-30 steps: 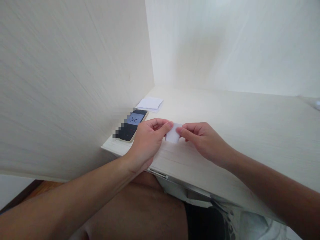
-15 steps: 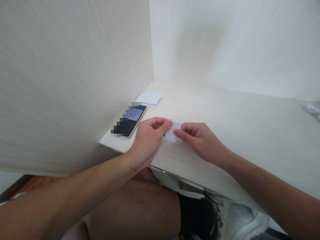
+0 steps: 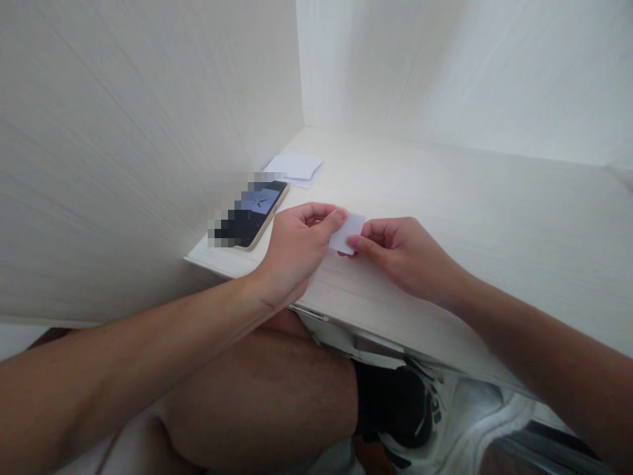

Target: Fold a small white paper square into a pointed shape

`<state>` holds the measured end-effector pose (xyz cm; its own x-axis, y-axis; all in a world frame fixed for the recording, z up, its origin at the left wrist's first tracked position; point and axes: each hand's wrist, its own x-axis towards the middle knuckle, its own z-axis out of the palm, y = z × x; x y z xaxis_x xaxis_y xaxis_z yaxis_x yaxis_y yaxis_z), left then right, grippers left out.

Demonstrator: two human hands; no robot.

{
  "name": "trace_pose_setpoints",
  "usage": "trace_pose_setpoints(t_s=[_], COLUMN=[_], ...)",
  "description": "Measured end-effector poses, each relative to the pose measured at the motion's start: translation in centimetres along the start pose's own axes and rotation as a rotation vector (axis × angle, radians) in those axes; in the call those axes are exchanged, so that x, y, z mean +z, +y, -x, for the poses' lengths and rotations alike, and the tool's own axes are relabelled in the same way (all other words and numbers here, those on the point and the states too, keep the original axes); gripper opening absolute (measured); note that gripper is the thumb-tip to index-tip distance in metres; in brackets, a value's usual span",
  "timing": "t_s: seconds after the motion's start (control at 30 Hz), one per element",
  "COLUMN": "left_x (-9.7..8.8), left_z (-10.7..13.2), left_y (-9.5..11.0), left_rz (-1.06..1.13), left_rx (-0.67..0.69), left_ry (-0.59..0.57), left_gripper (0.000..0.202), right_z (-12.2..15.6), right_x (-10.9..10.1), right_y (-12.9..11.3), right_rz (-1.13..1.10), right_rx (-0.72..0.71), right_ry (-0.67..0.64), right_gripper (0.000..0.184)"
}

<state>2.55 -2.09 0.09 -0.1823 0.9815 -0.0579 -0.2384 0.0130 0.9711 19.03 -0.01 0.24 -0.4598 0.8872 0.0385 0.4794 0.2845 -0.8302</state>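
A small white piece of paper is held up between my two hands, above the front part of the white desk. My left hand pinches its upper left part, thumb on top. At the paper's lower right edge, my right hand grips it between thumb and fingers; some fingertips show beneath the lower edge. Left of my hands lies a phone in a pale case, its lit screen showing a picture and partly pixelated. Behind the phone rest a few white paper sheets.
A pale wall panel rises on the left and meets the back panel in a corner. Below the desk's front edge are my bare leg, a black sock and a white item.
The view has tipped downward, so the desk things sit higher in the picture. The paper has turned slightly in my hands, and fingertips now show under its lower edge. Both hands keep their hold.
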Motion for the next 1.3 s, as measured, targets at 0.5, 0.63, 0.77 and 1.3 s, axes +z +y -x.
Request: trace_pose_setpoints(t_s=[0.5,0.63,0.77,1.3], left_x=[-0.2,-0.1,-0.1,0.1], left_z=[-0.1,-0.4,-0.4,-1.2], left_y=[-0.6,-1.0,-1.4,-2.7], left_rz=[0.021,0.049,0.039,0.052], left_rx=[-0.052,-0.046,0.007,0.023], left_ry=[0.013,0.032,0.012,0.012], left_gripper=[0.015,0.015,0.015,0.044], right_z=[-0.3,-0.3,-0.3,-1.0], right_x=[0.2,0.2,0.0,-0.9], right_y=[0.0,0.1,-0.2,1.6], right_rz=[0.172,0.170,0.207,0.027], right_rx=[-0.002,-0.009,-0.005,0.010], right_ry=[-0.004,-0.020,-0.043,-0.020], right_gripper=[0.034,0.031,0.030,0.030])
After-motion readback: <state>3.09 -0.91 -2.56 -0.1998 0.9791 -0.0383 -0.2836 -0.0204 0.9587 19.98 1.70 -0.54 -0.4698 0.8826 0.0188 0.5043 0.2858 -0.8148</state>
